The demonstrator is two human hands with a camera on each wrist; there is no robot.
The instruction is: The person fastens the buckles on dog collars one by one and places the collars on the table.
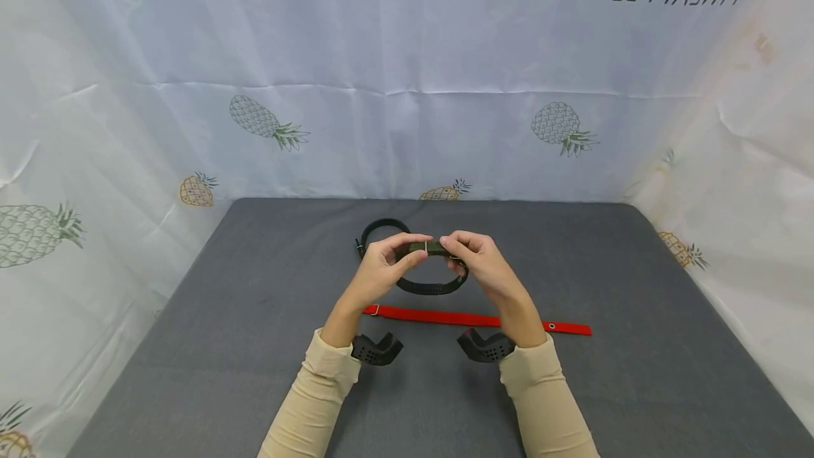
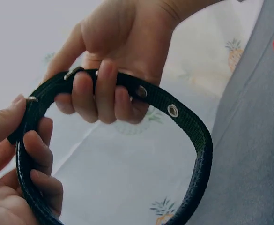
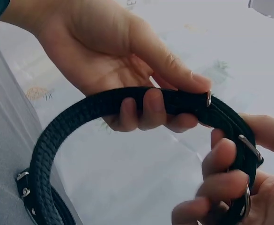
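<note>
Both hands hold a dark green collar [image 1: 432,290] above the table, its loop hanging below the fingers. My left hand [image 1: 379,271] has the thumb beside the collar's metal keeper [image 3: 209,97] and the other fingers curled around the strap. With curled fingers, my right hand [image 1: 481,260] grips the strap by the buckle [image 3: 250,147]. A metal D-ring [image 3: 246,201] sits near those fingers. The strap lies doubled between keeper and buckle, and eyelets [image 2: 173,110] show along it. Fingers partly cover the buckle area in the left wrist view.
On the grey table [image 1: 267,316], a second dark collar [image 1: 384,222] lies curled behind the left hand. Nearer to me a red strap [image 1: 439,316] with metal eyelets stretches across, partly behind the right forearm. White pineapple-print curtains [image 1: 407,147] surround the table.
</note>
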